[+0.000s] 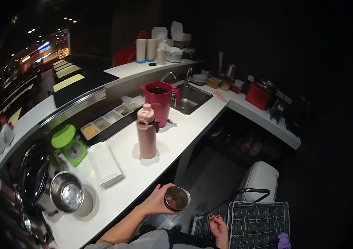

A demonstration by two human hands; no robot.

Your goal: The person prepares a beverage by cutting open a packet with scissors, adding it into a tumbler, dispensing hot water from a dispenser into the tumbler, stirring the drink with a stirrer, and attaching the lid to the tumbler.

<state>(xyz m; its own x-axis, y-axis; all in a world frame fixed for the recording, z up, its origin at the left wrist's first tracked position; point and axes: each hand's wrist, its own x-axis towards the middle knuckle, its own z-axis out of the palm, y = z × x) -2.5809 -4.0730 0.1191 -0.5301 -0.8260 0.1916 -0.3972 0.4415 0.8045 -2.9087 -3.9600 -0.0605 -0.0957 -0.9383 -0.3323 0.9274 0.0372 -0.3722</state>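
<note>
The left hand (157, 202) grasps a cup (177, 198) by its side, holding it upright enough to show brownish liquid inside, off the desk (174, 143) and beyond its near edge. The right hand (218, 227) is lower and well apart from the cup, its fingers curled; whether they hold anything, I cannot tell. Just beside that hand is a rack (258, 220) with rows of clear glasses, a purple item (283, 240) at its near right corner and a white bin (260, 180) behind it. On the desk, a pink bottle (147, 137) stands upright near the middle of the near edge, with a red pitcher (159, 103) of dark liquid just behind it. To the left lie stacked white rectangular plates (106, 164), then a green scale (74, 151) and, at the desk's left end, an open metal container (66, 192). Small food trays (101, 123) line the back edge. Past the pitcher, a sink (194, 99) is set in near the far corner, and a red container (259, 95) stands on the section running right.
</note>
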